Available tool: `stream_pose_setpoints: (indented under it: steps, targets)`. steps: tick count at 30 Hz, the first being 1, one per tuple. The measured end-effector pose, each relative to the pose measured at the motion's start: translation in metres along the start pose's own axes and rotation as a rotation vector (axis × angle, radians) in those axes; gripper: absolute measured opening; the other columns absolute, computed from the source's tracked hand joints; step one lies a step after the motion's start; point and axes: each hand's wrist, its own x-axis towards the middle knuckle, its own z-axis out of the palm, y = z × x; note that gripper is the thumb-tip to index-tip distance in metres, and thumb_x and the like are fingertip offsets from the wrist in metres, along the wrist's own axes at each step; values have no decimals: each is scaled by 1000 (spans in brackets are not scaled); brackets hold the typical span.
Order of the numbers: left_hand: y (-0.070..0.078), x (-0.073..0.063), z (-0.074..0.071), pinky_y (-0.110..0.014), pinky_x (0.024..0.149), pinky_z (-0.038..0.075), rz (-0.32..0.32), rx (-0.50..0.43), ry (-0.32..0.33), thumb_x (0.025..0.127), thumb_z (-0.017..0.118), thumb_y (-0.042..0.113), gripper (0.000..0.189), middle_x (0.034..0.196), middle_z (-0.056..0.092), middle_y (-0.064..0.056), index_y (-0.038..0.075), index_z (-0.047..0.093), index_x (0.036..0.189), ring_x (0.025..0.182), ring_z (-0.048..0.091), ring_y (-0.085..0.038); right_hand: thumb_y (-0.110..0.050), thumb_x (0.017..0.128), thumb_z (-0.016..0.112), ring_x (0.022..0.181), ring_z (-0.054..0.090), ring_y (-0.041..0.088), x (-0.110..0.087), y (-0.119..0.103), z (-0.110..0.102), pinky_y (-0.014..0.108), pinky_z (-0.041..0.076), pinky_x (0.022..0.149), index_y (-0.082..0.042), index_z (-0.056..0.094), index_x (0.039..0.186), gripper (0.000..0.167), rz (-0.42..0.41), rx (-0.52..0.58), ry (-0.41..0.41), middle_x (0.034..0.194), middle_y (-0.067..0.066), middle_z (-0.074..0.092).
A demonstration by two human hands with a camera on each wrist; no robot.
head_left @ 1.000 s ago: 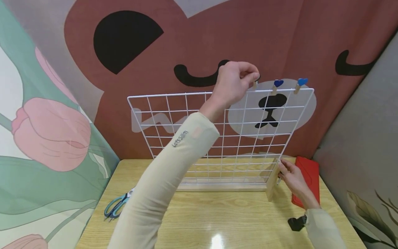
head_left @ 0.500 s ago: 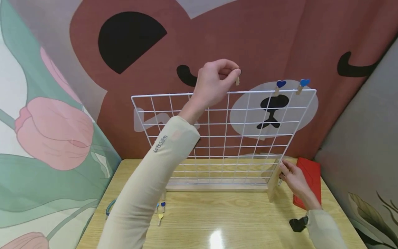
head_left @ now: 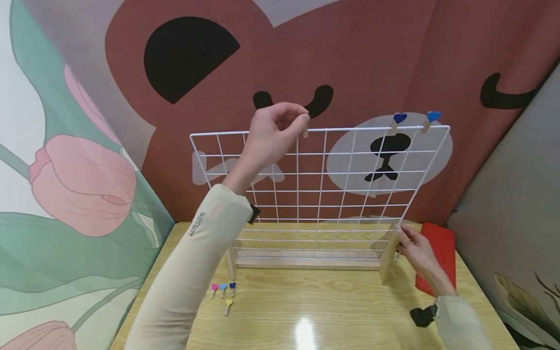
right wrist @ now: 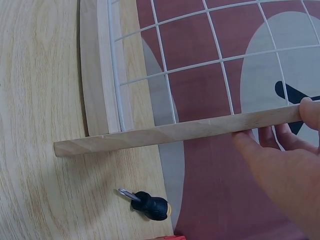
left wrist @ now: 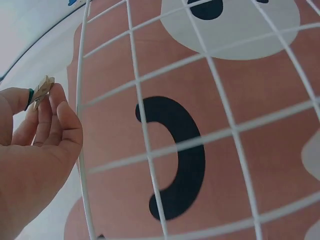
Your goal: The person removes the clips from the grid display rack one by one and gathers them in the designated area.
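hands: left hand [head_left: 273,133] pinches a small wooden clip [left wrist: 42,91] between thumb and fingers; right hand [head_left: 415,253] grips the wooden post [right wrist: 150,135] | clip: just beside the top edge of the wire grid [head_left: 298,191], apart | handling: likely light, stiff, springy; squeeze the tail ends; grid likely light, so brace the post

The wood-grained surface [head_left: 345,306] bears a wooden stand [head_left: 308,264] at twelve o'clock; four heart-topped clips [head_left: 223,288], pink, light blue, dark blue and yellow, at nine; and, toward two, a screwdriver [right wrist: 152,207] near a red case [head_left: 441,250].
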Motion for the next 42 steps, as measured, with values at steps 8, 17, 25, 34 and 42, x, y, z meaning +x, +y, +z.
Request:
stream_pose_setpoints:
  steps: [8, 17, 25, 34, 42]
  targets:
    - [-24, -19, -19, -26, 60, 42, 44, 7, 12, 94, 61, 17, 17, 80, 65, -5, 7, 70, 105, 69, 56, -20, -32, 105, 30, 134, 18, 47, 0, 1, -1, 38, 30, 103, 12, 3, 147, 67, 1, -18, 9, 151, 36, 10]
    - [-52, -50, -30, -26, 61, 46, -21, 25, -44, 94, 62, 17, 19, 88, 68, -4, 6, 69, 107, 74, 61, -20, -29, 106, 29, 136, 15, 47, 1, 2, -2, 46, 24, 105, 11, 0, 147, 65, 22, 23, 2, 152, 34, 6]
    - [-84, -84, -35, -28, 61, 46, -113, 23, -92, 95, 62, 19, 17, 88, 68, -5, 8, 69, 106, 73, 61, -18, -32, 105, 29, 136, 17, 46, -1, 1, -1, 45, 25, 105, 11, 2, 148, 66, 10, 2, 7, 152, 34, 8]
    - [-127, -125, -40, -29, 65, 51, -251, 2, -82, 94, 63, 18, 19, 93, 69, -11, 5, 69, 106, 74, 62, -15, -32, 105, 29, 136, 17, 47, -1, -1, 0, 47, 25, 104, 11, 2, 148, 67, -3, -9, 3, 152, 34, 8]
    - [-165, -163, -40, -29, 63, 53, -280, -49, -85, 95, 61, 11, 16, 85, 68, -15, -1, 68, 104, 69, 63, -14, -31, 105, 29, 136, 17, 47, 0, 1, 2, 47, 25, 105, 11, 2, 148, 66, -7, -2, 3, 152, 34, 9]
